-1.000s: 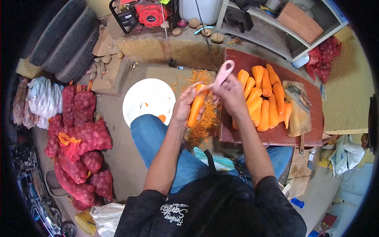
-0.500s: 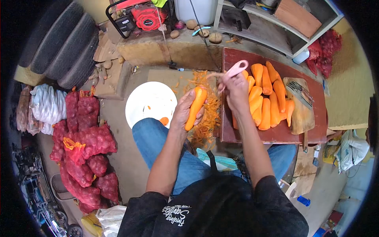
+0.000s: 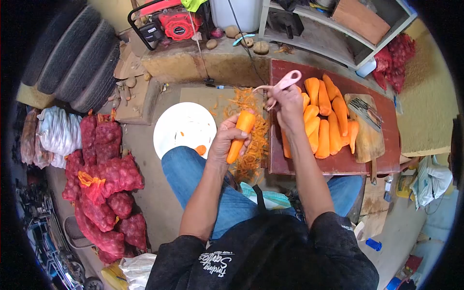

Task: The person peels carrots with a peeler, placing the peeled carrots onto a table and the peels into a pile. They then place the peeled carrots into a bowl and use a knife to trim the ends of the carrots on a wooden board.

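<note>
A bright orange carrot [image 3: 240, 136] is wrapped in the fingers of my left hand [image 3: 226, 140], its thick end tilted up and away from me. My right hand [image 3: 289, 107] grips a pink peeler [image 3: 286, 80] by its handle, close to the carrot but apart from it. Orange peelings [image 3: 256, 145] lie heaped on the floor below my hands. To the right, several peeled carrots [image 3: 328, 130] rest on a reddish-brown table [image 3: 304, 167], beside a wooden board [image 3: 373, 145] with a knife on it.
A white basin [image 3: 186, 121] with a few orange scraps stands left of the carrot. Red mesh sacks [image 3: 111, 176] are piled at the far left, below stacked tyres [image 3: 77, 53]. A red generator [image 3: 179, 26] and a grey shelf [image 3: 314, 36] stand at the back.
My left hand has turned the carrot, and its thumb now lies across it. My right hand with the peeler has shifted slightly; the peeler stays off the carrot.
</note>
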A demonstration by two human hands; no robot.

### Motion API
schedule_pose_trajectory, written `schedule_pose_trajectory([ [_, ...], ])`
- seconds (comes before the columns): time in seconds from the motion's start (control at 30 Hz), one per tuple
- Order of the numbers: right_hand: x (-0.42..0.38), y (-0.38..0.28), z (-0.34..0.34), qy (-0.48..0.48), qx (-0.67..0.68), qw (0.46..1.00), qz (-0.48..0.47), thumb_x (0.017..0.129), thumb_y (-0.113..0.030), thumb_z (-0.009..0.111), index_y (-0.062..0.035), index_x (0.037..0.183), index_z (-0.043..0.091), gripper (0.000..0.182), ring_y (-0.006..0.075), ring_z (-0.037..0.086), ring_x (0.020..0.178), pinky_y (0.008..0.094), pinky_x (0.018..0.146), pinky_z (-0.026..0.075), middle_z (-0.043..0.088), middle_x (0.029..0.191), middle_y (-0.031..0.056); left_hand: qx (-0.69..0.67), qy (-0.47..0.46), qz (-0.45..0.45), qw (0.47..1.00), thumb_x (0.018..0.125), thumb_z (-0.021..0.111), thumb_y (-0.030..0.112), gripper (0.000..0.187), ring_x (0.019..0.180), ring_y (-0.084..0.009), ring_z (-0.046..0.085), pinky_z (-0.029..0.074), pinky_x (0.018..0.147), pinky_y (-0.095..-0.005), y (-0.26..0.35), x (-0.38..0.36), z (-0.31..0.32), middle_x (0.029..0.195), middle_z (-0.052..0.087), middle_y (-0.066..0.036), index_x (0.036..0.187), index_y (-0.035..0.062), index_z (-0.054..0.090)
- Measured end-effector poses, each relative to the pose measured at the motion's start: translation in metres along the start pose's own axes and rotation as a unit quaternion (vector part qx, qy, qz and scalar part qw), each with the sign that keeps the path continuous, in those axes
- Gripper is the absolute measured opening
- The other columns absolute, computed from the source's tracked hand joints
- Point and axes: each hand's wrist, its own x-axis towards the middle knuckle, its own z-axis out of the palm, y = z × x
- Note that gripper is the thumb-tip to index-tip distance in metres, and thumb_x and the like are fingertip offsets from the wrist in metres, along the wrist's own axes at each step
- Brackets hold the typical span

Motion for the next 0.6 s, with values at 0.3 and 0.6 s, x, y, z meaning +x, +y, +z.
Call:
schedule_pose_trajectory([
  [0.3, -0.044, -0.019, 0.017, -0.020, -0.005, 0.999, 0.048, 0.093, -0.009, 0.071, -0.0015, 0.111, 0.055, 0.025, 0.0115, 0.064, 0.067, 0.0232, 0.060, 0.052, 0.068, 0.088, 0.0078, -0.051, 0.018, 0.009, 0.998, 0.079, 0.055, 0.002, 0.064, 0.053, -0.0206, 0.060, 0.051, 0.040, -0.0313, 0.002, 0.005, -0.003, 0.098, 0.063, -0.018, 0.142, 0.0041, 0.041],
  [0.6, 0.002, -0.003, 0.012, 0.026, -0.069, 0.996, -0.040, 0.093, -0.006, 0.068, -0.0024, 0.104, 0.053, 0.019, 0.0110, 0.060, 0.062, 0.0243, 0.057, 0.050, 0.064, 0.082, 0.0058, 0.010, 0.013, -0.013, 1.000, 0.071, 0.054, -0.003, 0.075, 0.052, -0.0190, 0.055, 0.046, 0.037, -0.0300, 0.002, 0.002, -0.002, 0.097, 0.057, -0.017, 0.143, 0.0079, 0.038],
])
